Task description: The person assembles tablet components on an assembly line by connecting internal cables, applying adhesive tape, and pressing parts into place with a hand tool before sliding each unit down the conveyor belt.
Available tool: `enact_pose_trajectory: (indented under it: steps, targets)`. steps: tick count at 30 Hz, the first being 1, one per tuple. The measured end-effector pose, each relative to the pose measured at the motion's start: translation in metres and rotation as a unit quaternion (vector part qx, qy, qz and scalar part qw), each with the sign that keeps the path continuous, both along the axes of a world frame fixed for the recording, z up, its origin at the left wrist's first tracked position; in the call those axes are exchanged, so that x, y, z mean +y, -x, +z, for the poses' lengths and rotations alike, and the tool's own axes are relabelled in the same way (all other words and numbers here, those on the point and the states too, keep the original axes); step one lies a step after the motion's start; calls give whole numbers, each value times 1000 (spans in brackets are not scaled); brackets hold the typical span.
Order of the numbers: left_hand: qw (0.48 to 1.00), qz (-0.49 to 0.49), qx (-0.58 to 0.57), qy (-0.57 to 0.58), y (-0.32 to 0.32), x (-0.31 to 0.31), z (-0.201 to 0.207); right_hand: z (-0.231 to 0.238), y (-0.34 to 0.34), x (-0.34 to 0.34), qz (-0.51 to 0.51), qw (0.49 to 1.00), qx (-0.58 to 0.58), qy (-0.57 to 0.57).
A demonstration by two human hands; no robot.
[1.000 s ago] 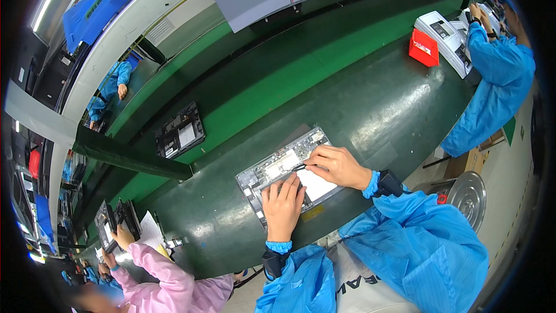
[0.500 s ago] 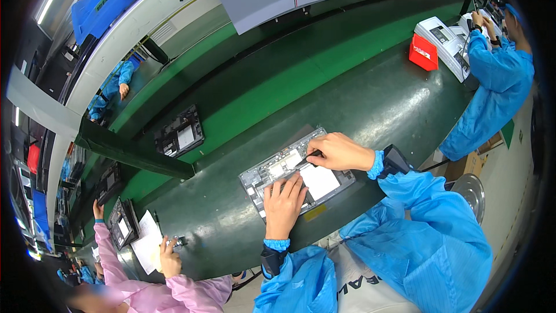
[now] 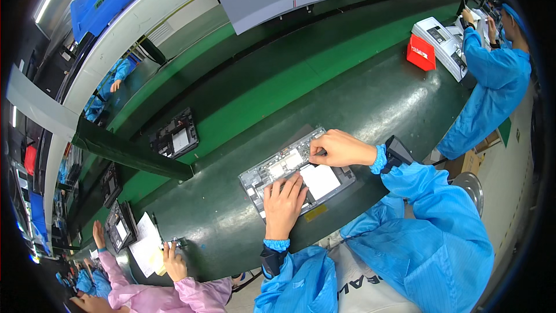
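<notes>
1. Grey opened laptop lay on green bench, unmoved.
2. Left hand stayed flat, fingers loosely spread, beside white panel.
3. Right hand had shifted up-right, pinching small dark thing, type unclear; work apparently moved toward upper edge.

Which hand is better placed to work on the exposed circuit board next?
Probably the right hand: it pinches a small dark object at the circuit board. The left hand rests palm-down on the opened laptop.
</notes>
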State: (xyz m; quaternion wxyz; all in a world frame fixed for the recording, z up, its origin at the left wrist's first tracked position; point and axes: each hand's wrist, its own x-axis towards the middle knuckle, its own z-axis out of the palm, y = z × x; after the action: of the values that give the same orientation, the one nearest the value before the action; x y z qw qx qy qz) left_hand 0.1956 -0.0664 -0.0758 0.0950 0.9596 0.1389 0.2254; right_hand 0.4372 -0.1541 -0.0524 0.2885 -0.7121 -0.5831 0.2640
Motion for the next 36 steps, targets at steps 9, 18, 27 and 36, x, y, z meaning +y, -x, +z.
enact_pose_trajectory:
  steps: [9, 18, 27, 36]
  targets:
    - [1000, 0, -6, 11, 3, 1, -3, -7, -5, 11, 36, 999, 21, 15]
    - [1000, 8, -7, 20, 4, 0, -3, -6, -4, 18, 68, 998, 4, 13]
    - [1000, 7, -7, 9, 3, 0, -2, -11, -2, 19, 45, 999, 11, 20]
    - [1000, 8, -10, 5, 1, 0, -3, -10, -1, 14, 40, 999, 15, 5]
